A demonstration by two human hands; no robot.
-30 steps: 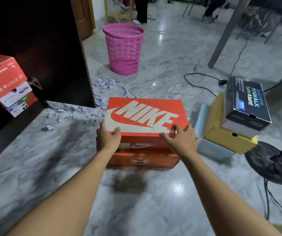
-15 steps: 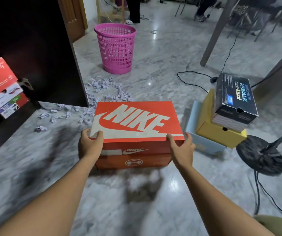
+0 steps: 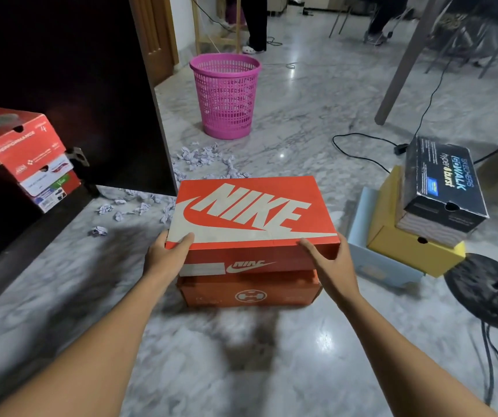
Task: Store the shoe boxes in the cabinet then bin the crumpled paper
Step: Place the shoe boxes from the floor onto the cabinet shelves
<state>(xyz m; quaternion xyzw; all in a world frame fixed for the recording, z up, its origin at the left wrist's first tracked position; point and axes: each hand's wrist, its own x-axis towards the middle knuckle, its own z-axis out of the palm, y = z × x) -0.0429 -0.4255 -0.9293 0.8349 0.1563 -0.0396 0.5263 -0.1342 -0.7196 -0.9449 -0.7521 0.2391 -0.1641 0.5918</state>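
Note:
An orange Nike shoe box point(image 3: 253, 218) is held level above the marble floor, its lid facing up. My left hand point(image 3: 166, 254) grips its near left corner, thumb on the lid. My right hand point(image 3: 329, 260) grips the near right corner the same way. A red shoe box point(image 3: 28, 152) sits inside the dark cabinet point(image 3: 70, 70) at the left. At the right a black Skechers box point(image 3: 443, 182) lies on a yellow box point(image 3: 407, 236), which lies in a pale blue box point(image 3: 371, 260). Crumpled paper point(image 3: 202, 158) is scattered between the cabinet door and a pink bin point(image 3: 226, 97).
A black round stand base point(image 3: 482, 290) with cables sits at the far right. A black cable point(image 3: 359, 145) crosses the floor behind the stacked boxes. A slanted table leg point(image 3: 404, 61) and chairs stand at the back right, and a person's legs are behind the bin.
Both hands slid from the lid's top to the box's near corners and lifted the Nike box off the floor; its shadow now lies beneath it.

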